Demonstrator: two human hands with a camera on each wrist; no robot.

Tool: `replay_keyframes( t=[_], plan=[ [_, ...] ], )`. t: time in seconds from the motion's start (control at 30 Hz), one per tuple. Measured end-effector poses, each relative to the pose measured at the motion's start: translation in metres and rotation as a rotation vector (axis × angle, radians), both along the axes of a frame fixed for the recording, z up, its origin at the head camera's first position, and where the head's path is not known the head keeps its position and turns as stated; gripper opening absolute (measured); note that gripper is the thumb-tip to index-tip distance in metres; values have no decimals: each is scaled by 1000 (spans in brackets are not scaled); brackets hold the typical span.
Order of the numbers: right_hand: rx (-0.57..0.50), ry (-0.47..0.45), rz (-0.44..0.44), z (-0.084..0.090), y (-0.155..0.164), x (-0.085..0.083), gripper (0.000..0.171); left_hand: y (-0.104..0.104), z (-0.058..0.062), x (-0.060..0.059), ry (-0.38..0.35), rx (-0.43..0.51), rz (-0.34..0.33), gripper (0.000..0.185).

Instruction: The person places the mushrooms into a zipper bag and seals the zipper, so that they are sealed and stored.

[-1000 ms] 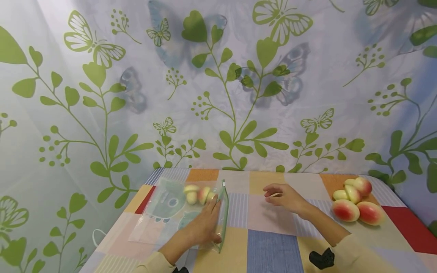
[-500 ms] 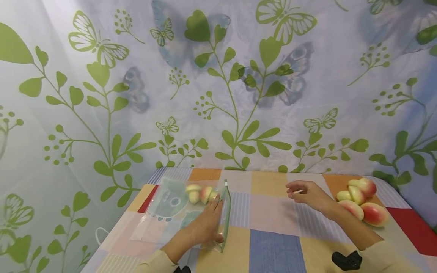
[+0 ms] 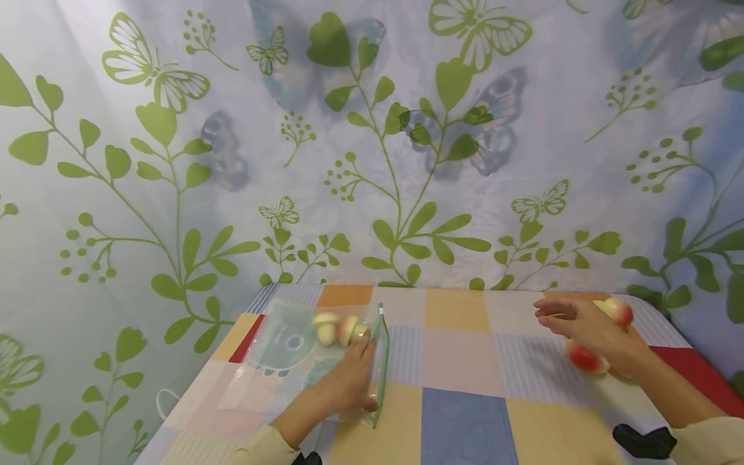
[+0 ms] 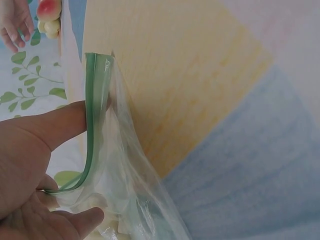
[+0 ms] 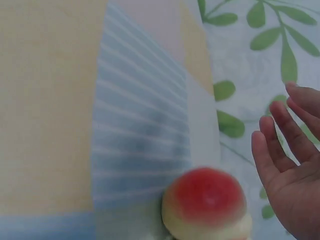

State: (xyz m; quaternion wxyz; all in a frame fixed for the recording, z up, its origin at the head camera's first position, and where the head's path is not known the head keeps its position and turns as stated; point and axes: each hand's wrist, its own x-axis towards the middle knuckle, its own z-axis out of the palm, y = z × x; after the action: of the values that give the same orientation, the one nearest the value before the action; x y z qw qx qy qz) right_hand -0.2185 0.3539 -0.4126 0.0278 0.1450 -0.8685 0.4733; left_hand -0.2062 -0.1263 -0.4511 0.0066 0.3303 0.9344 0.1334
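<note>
A clear zip bag (image 3: 296, 361) with a green seal strip lies on the patchwork tablecloth (image 3: 465, 361) at the left, with a few peaches (image 3: 340, 329) inside. My left hand (image 3: 349, 381) holds the bag's mouth; in the left wrist view the thumb and fingers pinch the green seal strip (image 4: 92, 125) and keep it raised. My right hand (image 3: 581, 326) hovers open over the pile of red and yellow peaches (image 3: 587, 358) at the right. In the right wrist view its fingers (image 5: 290, 165) are spread just beside one peach (image 5: 207, 205), not touching it.
A curtain (image 3: 372, 142) printed with green leaves and butterflies hangs right behind the table. The table's right edge lies just past the peach pile. A black strap (image 3: 645, 442) sits on my right wrist.
My right hand has moved to the right from the middle of the table to above the peach pile. The left hand has stayed on the bag.
</note>
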Motion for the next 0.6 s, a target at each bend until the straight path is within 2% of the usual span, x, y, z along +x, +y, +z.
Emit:
replay_keyframes(
  t=[0.13,0.27,0.43,0.6],
  plan=[
    [68,6,-72,4,25,6,53,0,0,0,11,2,-15,116],
    [77,-20,-108,5,48,12,54,-1,1,0,32,1,-36,116],
    [67,-23,-168,-1,70,16,52,-2,2,0,25,11,-37,116],
    [27,-12,-236,-4,86,20,38,-3,1,1,19,12,-40,116]
  ],
)
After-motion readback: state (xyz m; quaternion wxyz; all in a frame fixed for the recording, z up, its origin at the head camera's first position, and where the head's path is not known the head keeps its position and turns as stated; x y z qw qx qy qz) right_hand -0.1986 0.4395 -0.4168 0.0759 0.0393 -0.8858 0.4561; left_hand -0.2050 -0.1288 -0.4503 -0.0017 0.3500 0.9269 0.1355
